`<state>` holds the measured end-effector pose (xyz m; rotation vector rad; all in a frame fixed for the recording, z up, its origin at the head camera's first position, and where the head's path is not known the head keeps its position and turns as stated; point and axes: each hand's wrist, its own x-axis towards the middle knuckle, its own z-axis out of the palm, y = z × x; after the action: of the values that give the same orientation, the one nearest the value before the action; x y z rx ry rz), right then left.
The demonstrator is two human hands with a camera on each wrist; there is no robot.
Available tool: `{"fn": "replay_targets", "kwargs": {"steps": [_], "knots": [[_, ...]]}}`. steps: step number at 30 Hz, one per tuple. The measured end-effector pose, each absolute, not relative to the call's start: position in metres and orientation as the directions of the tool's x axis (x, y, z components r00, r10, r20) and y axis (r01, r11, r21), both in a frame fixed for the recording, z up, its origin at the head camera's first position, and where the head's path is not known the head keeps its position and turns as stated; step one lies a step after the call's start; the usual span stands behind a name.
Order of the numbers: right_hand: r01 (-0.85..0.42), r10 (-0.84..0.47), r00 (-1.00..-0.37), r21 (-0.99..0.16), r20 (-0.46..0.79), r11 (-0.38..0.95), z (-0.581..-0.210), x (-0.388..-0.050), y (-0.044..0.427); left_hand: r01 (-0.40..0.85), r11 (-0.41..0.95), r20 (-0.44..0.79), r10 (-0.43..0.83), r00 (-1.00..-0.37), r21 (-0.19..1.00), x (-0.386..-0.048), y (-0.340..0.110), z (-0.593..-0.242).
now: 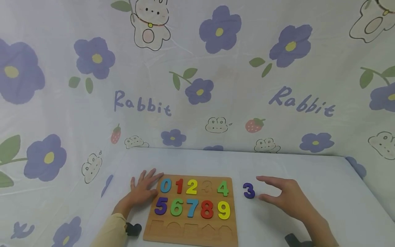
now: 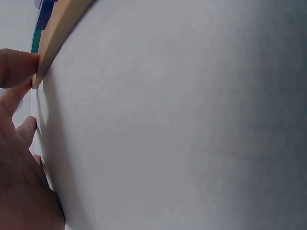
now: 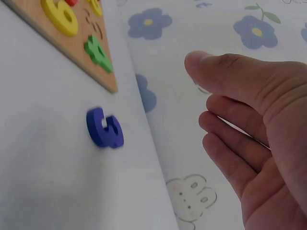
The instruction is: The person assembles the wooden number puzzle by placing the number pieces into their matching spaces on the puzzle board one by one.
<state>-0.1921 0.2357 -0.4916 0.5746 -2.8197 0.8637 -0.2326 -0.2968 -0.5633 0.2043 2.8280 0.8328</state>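
Observation:
A wooden number puzzle board (image 1: 191, 224) lies on the white table, with coloured digits in its slots and a bare slot for the 3 (image 1: 206, 186) in the top row. The purple number 3 piece (image 1: 249, 190) lies on the table just right of the board; the right wrist view shows this purple 3 (image 3: 104, 128) too. My right hand (image 1: 287, 197) hovers beside it, thumb and fingers apart, holding nothing. My left hand (image 1: 143, 190) rests at the board's upper left edge, fingers spread, thumb touching the side. In the left wrist view its thumb (image 2: 18, 68) meets the wooden edge.
Several outlined shape slots (image 1: 184, 230) run along the board's bottom row. The white table (image 1: 277, 164) ends at the back against a hanging cloth (image 1: 197, 61) printed with flowers and rabbits. A dark strap piece (image 1: 133, 229) sits at the left wrist.

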Motion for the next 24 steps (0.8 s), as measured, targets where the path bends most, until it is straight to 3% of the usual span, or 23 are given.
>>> {"fn": "replay_targets", "kwargs": {"steps": [9,17,24], "knots": [[-0.391,-0.330,-0.920,-0.514,0.210,0.764,-0.495,-0.202,0.259,0.075,0.833,-0.139,0.179,-0.974,0.548,-0.232,-0.296,-0.563],[-0.419,-0.360,-0.907,-0.529,0.218,0.738,-0.503,-0.208,0.257,0.112,0.810,-0.079,0.191,-0.978,0.576,-0.237,-0.302,-0.577],[-0.372,-0.355,-0.922,-0.600,0.153,0.708,-0.516,-0.217,0.248,0.119,0.812,-0.063,0.188,-0.980,0.571,-0.243,-0.306,-0.589]]}}
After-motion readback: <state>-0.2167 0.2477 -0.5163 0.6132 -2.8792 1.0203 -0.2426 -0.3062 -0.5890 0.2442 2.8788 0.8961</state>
